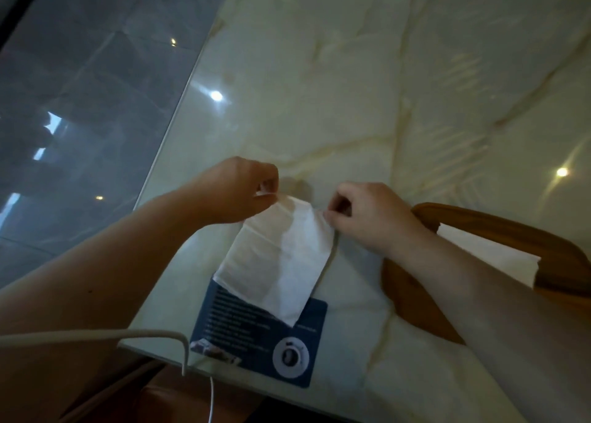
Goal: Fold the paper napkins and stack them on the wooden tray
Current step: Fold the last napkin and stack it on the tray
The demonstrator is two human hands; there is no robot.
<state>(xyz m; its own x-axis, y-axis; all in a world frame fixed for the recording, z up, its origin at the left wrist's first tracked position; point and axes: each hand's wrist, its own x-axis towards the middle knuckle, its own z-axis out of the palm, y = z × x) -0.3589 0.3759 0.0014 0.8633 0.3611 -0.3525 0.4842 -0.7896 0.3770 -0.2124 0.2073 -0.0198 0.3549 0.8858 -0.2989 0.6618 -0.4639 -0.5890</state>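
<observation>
A white paper napkin (278, 259) lies stretched over the glossy marble table, its near end overlapping a dark blue card. My left hand (236, 189) pinches the napkin's far left corner. My right hand (367, 215) pinches its far right corner. To the right stands the wooden tray (412, 298), partly hidden under my right forearm. A folded white napkin (486, 250) rests inside the tray.
The dark blue printed card (265, 336) lies near the table's front edge. The marble table (351, 87) ends on the left along a slanting edge, with dark tiled floor (80, 103) beyond. A pale cable (160, 336) hangs in front of the table.
</observation>
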